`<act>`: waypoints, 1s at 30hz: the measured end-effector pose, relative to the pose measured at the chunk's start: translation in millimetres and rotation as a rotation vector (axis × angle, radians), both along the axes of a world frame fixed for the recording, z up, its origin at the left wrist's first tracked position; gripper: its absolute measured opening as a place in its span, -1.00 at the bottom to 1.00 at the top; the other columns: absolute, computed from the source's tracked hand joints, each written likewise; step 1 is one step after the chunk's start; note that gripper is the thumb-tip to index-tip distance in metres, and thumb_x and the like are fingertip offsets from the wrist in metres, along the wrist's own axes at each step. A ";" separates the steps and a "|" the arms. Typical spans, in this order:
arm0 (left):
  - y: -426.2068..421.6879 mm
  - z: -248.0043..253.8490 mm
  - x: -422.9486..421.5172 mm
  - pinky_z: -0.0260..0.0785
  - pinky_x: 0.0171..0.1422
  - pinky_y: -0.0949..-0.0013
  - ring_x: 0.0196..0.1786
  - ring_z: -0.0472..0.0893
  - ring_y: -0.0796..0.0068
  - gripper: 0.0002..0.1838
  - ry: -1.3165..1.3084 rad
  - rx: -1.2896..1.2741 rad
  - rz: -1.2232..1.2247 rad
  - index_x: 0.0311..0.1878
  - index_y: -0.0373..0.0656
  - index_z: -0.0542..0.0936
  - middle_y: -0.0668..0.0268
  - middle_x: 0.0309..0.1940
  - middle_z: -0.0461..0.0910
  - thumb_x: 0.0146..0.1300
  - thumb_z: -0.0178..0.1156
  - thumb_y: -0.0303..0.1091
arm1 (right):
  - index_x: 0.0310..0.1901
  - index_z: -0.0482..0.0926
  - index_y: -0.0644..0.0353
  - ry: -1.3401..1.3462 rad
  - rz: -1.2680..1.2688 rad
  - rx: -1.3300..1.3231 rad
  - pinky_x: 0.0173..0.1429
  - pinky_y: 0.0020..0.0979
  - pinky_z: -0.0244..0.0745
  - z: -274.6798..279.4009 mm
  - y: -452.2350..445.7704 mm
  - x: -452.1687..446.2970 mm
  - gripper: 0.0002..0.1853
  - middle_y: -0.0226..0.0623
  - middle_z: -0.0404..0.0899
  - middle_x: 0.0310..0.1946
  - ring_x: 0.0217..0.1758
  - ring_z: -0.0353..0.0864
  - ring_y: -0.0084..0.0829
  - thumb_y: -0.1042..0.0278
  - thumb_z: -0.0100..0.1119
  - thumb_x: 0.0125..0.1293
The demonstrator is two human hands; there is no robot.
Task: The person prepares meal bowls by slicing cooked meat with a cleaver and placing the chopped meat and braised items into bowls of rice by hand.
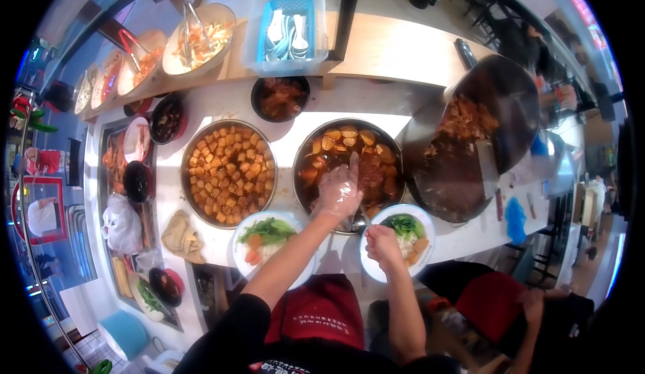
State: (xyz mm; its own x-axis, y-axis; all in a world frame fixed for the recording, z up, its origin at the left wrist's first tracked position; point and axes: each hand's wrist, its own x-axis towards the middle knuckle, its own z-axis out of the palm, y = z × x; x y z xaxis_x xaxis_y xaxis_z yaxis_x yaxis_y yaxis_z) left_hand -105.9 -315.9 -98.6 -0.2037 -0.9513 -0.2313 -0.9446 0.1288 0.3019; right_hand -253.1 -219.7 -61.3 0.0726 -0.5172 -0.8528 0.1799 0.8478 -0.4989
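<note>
My left hand [338, 191], in a clear plastic glove, is over the round metal pot [296, 147] of braised meat in dark sauce. Its fingers are stretched towards the meat [381, 179], and I cannot tell whether they touch it. My right hand [383, 245] is closed in a fist at the pot's near rim, around a thin metal utensil handle [365, 215] whose far end is hidden. Just beside that fist is a plate [428, 258] with greens, rice and brown pieces. Under my left forearm sits another plate [238, 256] with greens, rice and orange pieces.
Left of the pot stands a pan of browned cubes [228, 172]. A large tilted wok [517, 112] with shredded meat is at the right. A spoon basket [285, 28] and salad bowls [199, 41] line the shelf. Someone in a red apron [494, 303] is close on the right.
</note>
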 end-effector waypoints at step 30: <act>-10.7 -98.9 -0.7 0.49 0.03 0.14 -0.11 0.68 0.06 -0.31 0.165 0.118 0.177 0.27 -0.44 0.38 0.01 -0.12 0.66 0.37 0.00 0.06 | -0.36 0.64 0.43 1.126 0.872 -0.454 -0.09 -0.04 0.57 -25.3 -35.7 3.7 -0.79 0.22 0.63 -0.38 -0.25 0.66 0.14 0.40 0.20 0.10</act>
